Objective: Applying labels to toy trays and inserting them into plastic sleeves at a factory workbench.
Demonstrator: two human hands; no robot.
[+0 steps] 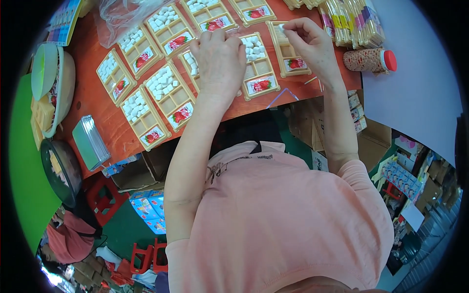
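Several tan plastic trays [168,93] with small white cubes and strawberry picture cards lie in rows on a red-brown table [105,122]. My left hand [220,58] rests palm down over a tray [259,61] holding white cubes, fingers bent, covering part of it. My right hand [310,41] hovers over the rightmost tray [292,57], thumb and fingers pinched on a small white cube [282,28]. That tray shows a strawberry card and mostly bare compartments.
A red-capped patterned bottle [370,59] lies to the right beside stacked yellow packets [349,22]. A grey-green stack of flat sheets [89,141] and round bowls [51,88] sit at the left. A clear plastic bag [119,14] lies at the table's back.
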